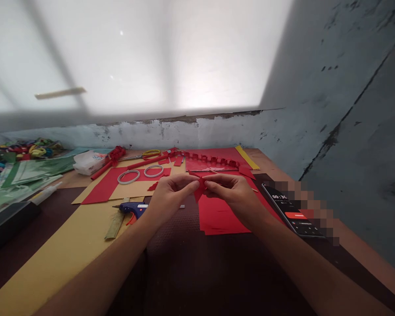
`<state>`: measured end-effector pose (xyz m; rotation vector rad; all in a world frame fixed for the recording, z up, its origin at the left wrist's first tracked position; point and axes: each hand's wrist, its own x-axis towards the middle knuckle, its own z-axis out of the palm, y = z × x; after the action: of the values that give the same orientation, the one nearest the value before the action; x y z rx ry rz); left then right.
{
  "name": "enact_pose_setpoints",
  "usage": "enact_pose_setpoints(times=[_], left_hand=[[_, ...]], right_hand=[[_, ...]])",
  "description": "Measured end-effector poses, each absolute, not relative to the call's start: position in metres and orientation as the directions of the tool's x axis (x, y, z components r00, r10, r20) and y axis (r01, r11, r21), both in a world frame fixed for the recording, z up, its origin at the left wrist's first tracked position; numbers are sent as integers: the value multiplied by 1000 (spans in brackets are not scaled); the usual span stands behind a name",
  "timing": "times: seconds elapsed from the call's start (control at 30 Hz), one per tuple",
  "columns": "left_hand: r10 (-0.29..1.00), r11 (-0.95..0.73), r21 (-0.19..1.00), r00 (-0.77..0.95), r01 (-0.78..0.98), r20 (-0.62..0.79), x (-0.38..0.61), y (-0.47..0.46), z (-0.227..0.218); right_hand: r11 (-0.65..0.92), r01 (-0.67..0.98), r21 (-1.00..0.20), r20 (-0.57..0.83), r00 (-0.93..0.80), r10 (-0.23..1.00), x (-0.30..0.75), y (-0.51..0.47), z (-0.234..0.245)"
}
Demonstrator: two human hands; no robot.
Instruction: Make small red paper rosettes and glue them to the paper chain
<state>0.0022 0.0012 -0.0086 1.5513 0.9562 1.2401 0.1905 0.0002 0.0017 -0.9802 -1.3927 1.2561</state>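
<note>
Both my hands meet above the table, pinching one small piece of red paper (200, 191) between them. My left hand (175, 189) grips its left side with thumb and fingertips. On the other side, my right hand (228, 186) closes thumb and index finger on the same piece. Parts of the paper are hidden by the fingertips, so its exact fold cannot be made out. Below the right hand lie red paper sheets (222, 219). A blue hot glue gun (133, 207) rests left of my left wrist, its nozzle over a small strip of board (114, 226).
Two tape rolls (128, 177), yellow-handled scissors (150, 153) and a red paper roll (146, 162) lie beyond the left hand. A curled red paper strip (212, 158) stretches along the back. A phone (291, 213) lies at right; a black box (11, 224) sits at far left.
</note>
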Motion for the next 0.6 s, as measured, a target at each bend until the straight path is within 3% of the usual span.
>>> enact_pose_setpoints(times=[0.37,0.6], left_hand=[[934,-297,955,211,6,289,2,1,-9],[925,-319,948,218,1,311,4,0,-8]], right_hand=[[49,-184,-982,94,-243,965,190,4,-2],[120,-96,-988,140,-244,960,190,1,-1]])
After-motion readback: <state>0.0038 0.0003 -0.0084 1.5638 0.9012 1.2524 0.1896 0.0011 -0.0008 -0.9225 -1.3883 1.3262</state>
